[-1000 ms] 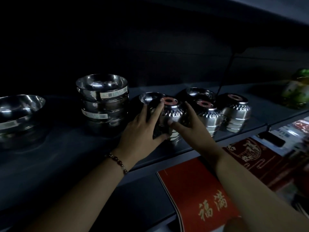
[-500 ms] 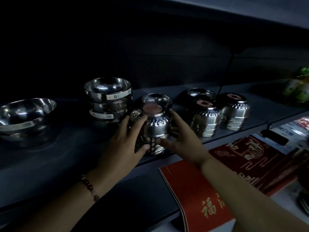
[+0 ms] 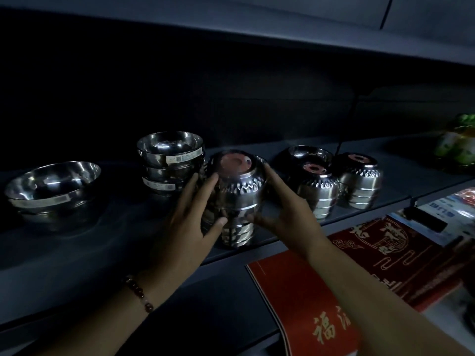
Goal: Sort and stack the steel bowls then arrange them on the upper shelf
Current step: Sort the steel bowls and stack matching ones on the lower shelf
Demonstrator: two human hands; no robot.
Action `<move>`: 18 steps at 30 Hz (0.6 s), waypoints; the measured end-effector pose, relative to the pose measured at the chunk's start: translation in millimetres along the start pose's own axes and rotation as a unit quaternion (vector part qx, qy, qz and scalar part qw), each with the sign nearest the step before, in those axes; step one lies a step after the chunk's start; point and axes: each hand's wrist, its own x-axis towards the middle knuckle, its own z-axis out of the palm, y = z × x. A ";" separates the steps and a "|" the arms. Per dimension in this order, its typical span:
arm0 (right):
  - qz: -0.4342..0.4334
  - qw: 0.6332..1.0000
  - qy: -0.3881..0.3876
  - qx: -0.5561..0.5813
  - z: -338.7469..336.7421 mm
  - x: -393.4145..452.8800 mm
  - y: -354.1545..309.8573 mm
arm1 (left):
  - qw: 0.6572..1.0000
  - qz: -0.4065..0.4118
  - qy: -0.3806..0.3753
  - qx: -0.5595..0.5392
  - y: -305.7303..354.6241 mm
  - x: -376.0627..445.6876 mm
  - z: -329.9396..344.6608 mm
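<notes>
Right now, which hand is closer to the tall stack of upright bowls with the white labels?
Left. The left hand grips the upside-down bowl stack on the side beside the labelled stack; the right hand holds its far side.

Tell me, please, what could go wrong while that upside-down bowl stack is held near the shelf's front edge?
The stack of inverted bowls is gripped only by its sides between the left hand and right hand, so lower bowls may slip out. It sits near the shelf edge and could tip off. It might also knock the upright bowl stack close beside it.
</notes>
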 end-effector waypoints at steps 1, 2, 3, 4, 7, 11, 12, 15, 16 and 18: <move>-0.002 1.000 0.011 0.014 -4.0 0.0 -4.6 | 1.000 0.006 0.010 -0.015 2.9 2.7 -3.3; 0.000 0.999 0.020 0.036 -8.6 -0.8 -8.7 | 0.999 0.017 0.021 -0.020 5.7 5.6 -7.4; 0.005 0.997 0.028 0.072 -14.0 -2.7 -13.7 | 0.999 0.034 0.034 -0.016 8.8 8.5 -12.3; 0.015 0.993 0.040 0.114 -20.1 -5.0 -18.9 | 0.997 0.056 0.045 -0.010 12.1 11.2 -17.5; 0.057 0.974 0.114 0.187 -37.8 -9.3 -35.6 | 0.990 0.135 0.035 0.007 22.5 17.3 -27.9; 0.162 0.940 0.157 0.257 -47.6 -6.3 -38.3 | 0.961 0.264 -0.019 0.083 31.3 20.5 -20.4; 0.188 0.939 0.146 0.250 -48.0 -6.1 -38.3 | 0.956 0.279 -0.026 0.090 33.0 21.1 -18.2; 0.241 0.940 0.096 0.220 -47.6 -7.1 -34.1 | 0.966 0.247 -0.024 0.070 38.6 22.2 -16.3; 0.246 0.939 0.083 0.224 -47.8 -7.8 -32.2 | 0.973 0.226 -0.018 0.052 39.9 22.2 -16.3; 0.238 0.944 0.045 0.225 -50.0 -15.0 -30.4 | 0.985 0.172 -0.002 0.014 41.2 21.9 -15.2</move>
